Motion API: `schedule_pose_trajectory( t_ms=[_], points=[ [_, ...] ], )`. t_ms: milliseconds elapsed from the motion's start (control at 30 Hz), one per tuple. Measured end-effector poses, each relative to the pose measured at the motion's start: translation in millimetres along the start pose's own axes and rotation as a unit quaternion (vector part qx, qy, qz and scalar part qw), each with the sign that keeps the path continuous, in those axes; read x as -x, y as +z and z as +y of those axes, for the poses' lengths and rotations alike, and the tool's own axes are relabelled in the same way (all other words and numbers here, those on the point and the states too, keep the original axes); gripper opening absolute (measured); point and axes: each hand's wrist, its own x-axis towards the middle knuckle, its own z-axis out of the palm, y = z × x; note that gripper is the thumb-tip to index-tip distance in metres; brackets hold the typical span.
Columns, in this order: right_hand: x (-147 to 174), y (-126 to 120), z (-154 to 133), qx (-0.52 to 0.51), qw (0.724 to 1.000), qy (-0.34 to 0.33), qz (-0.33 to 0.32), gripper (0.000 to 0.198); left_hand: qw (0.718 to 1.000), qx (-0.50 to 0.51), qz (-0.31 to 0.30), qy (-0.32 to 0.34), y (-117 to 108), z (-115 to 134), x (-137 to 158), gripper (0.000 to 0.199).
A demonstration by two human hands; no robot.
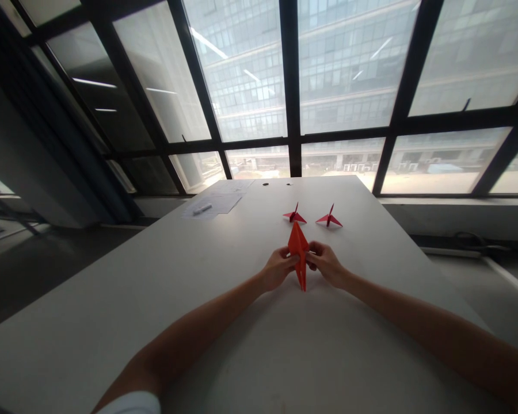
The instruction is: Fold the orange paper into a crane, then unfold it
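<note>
An orange-red sheet of paper folded into a long diamond, a partly folded origami crane (pixel 299 240), is held upright just above the white table. My left hand (pixel 278 268) pinches its left side at mid-height, fingers closed on the paper. On the other edge my right hand (pixel 326 263) grips it between thumb and curled fingers. The lower end splits into two narrow points. Just beyond it stand two finished red paper cranes, one on the left (pixel 294 216) and one on the right (pixel 328 219), with wings spread.
Toward the far left of the white table (pixel 190 293) lie sheets of paper (pixel 224 202) with a white marker-like tube (pixel 202 210) on them. Two dark holes pierce the tabletop near its far edge. Large black-framed windows (pixel 294 103) rise behind it.
</note>
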Motion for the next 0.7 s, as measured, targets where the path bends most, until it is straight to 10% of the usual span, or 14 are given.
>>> schedule_pose_trajectory(
  t_ms=[700],
  points=[
    [5.7, 8.5, 2.8, 0.085, 0.991, -0.087, 0.059, 0.019, 1.000, 0.005, -0.005, 0.017, -0.5, -6.0, -0.2, 0.043]
  ],
)
